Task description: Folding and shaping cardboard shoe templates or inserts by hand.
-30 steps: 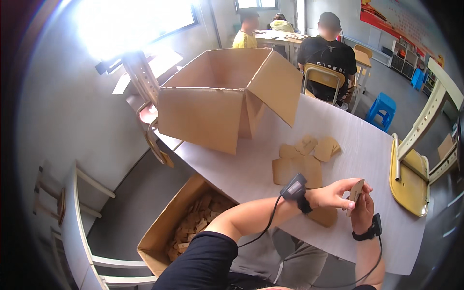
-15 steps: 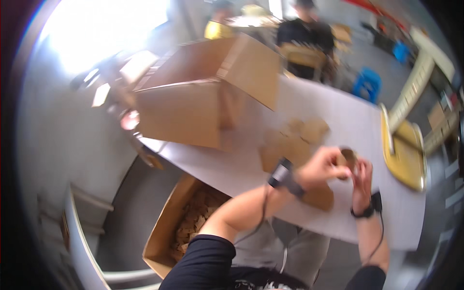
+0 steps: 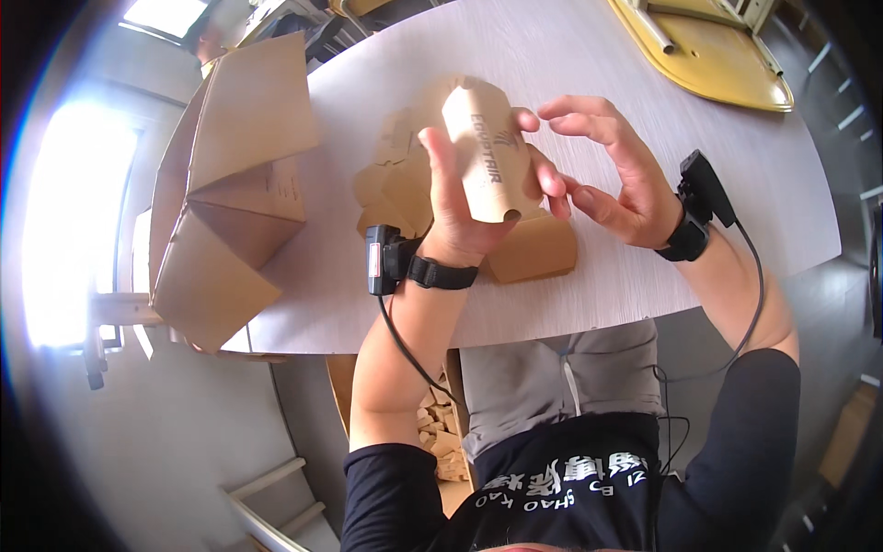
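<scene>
A curled brown cardboard sleeve (image 3: 480, 147) with dark printing rests in my left hand (image 3: 455, 216), its thumb on one side and its fingertips on the other. Beside it, my right hand (image 3: 625, 179) has its fingers spread and nothing in them; its thumb comes close to the left fingertips. Under and behind the sleeve lie flat cut cardboard pieces (image 3: 395, 170), partly covered by my left hand. Another brown cardboard piece (image 3: 538, 253) lies on the table just below the sleeve.
A large cardboard box (image 3: 239, 120) with raised flaps stands at the left of the pale table (image 3: 644, 294). A yellow chair (image 3: 708, 69) rests on the far right. Below the table's near edge, an open carton holds cardboard scraps (image 3: 443, 437).
The view has turned, with the table and box shifting in it. My right hand has drawn back from the cardboard sleeve and spread its fingers. The sleeve stays in my left hand.
</scene>
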Motion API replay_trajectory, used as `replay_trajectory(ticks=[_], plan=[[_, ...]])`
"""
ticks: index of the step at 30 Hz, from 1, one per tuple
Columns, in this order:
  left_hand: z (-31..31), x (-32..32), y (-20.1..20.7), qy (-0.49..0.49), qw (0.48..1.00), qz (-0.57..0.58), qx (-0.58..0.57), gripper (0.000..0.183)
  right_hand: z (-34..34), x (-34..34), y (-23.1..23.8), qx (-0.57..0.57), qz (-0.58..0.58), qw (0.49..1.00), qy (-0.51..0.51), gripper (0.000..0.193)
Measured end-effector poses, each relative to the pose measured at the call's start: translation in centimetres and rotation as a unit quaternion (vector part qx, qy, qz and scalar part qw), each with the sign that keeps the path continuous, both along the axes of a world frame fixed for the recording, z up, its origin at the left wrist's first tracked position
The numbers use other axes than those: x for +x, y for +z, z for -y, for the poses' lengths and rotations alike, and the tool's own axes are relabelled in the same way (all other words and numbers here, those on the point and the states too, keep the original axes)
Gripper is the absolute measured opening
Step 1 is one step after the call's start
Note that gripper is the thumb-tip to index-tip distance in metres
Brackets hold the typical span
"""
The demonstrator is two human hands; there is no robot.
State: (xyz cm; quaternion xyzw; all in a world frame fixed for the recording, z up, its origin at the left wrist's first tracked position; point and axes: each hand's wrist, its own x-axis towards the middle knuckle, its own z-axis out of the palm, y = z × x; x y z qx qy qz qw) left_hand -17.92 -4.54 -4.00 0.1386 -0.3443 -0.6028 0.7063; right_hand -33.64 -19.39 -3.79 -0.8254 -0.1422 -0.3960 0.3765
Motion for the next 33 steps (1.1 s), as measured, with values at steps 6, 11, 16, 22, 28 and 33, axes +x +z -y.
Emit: replay_trajectory(ticks=[6,11,16,22,28,33], plan=[[0.4,0.2,-0.4,-0.033,0.997,0.062,-0.034,0.096,0.0,-0.1,0.0,-0.005,0.020,1.000,-0.001,0.052],[0.0,-0.8,-0.2,0.076,0.992,0.105,-0.002,0.093,0.3,-0.1,0.4,-0.015,0.051,0.998,0.014,0.050],[0.7,-1.1,0.6,0.216,0.918,0.333,0.025,0.071,0.4,-0.4,0.7,0.010,0.066,0.998,0.022,0.040],[0.7,-1.6,0.9,0.387,0.682,0.617,0.063,0.044,0.3,0.0,1.0,-0.058,0.025,0.994,-0.089,0.021],[0.5,-2.1,1.7,0.390,0.638,0.657,0.101,0.039,0.4,-0.1,1.4,-0.132,0.018,0.980,-0.148,0.007],[0.4,-1.9,1.5,0.209,0.904,0.359,0.102,0.038,1.4,-0.1,1.3,-0.098,-0.001,0.987,-0.124,0.008]])
